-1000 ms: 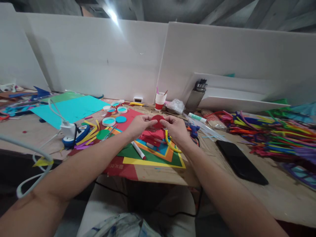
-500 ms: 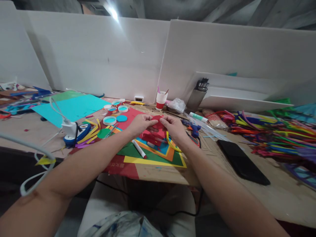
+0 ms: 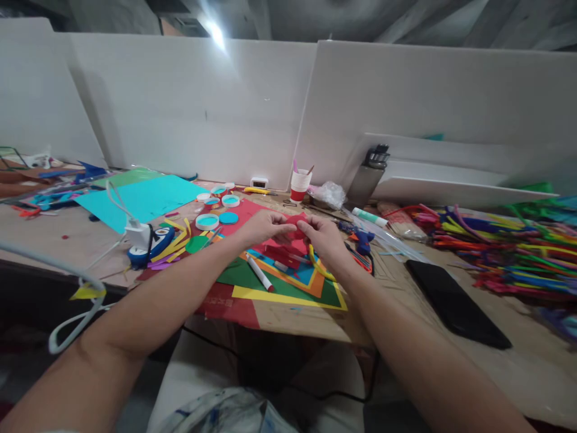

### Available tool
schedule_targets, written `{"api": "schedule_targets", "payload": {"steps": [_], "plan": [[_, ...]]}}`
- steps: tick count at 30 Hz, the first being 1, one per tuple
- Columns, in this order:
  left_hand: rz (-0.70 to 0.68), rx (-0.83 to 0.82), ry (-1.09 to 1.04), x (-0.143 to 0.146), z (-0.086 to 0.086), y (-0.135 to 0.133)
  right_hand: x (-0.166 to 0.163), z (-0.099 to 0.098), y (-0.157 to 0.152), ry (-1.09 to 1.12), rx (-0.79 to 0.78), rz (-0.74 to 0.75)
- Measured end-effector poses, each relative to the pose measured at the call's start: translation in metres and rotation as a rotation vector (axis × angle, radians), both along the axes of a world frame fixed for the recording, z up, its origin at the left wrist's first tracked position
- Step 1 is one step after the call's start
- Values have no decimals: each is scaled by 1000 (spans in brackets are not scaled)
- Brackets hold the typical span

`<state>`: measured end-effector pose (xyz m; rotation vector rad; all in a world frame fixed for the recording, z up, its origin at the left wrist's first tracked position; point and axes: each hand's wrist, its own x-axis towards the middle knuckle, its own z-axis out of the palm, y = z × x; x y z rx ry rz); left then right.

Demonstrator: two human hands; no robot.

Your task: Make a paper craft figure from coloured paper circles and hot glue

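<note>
A small piece of red paper [image 3: 295,221] is pinched between my two hands above the table. My left hand [image 3: 269,228] closes on its left side, thumb on top. On its right side, my right hand [image 3: 319,236] grips it between thumb and fingers. Below them lie stacked coloured sheets, with a green sheet [image 3: 234,273] and a yellow sheet [image 3: 288,300] showing at the near edge. A white marker with a red end [image 3: 260,273] rests on the stack. Fingers cover part of the red paper, so its full outline is hidden.
Left are a power strip [image 3: 151,243], a turquoise sheet [image 3: 139,198] and round turquoise-filled lids [image 3: 207,222]. A paper cup [image 3: 300,184] and a bottle [image 3: 367,177] stand behind. To the right lie a glue gun [image 3: 363,240], a phone [image 3: 455,304] and many pipe cleaners [image 3: 496,252].
The red paper looks rounded earlier and now shows a different, more angular outline as my fingers shift on it. The whole view has swung slightly left.
</note>
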<state>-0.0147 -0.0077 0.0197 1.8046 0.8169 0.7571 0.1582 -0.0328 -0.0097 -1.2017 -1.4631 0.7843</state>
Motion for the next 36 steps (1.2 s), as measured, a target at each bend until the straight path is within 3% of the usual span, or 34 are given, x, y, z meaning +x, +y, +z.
{"api": "schedule_targets", "payload": {"steps": [2,5,8,10,13,17,21,26,30,36], "plan": [[145,182,99,-17,4,19,1,-2,2,36,-48,-24],[601,488,269,-54,8,56,0,-5,2,5,-116,-26],[959,482,466,-91,3,86,-4,-9,2,-77,-185,-14],[1081,362,632,-106,-3,99,-8,-13,2,-168,-207,2],[1112,206,786,-117,-13,111,-12,-16,2,-383,-173,16],[1099,157,781,-122,-19,128,-17,-13,-3,-666,-115,11],[1084,94,744,-127,-20,146,-19,-9,-10,-799,-54,12],[1121,105,526,-132,-24,153,-17,-12,-12,-839,21,66],[1018,137,240,-136,-27,153,-16,-10,-13,-820,17,75],[1080,128,409,-135,-21,145,-17,-5,-11,-647,-91,71]]}}
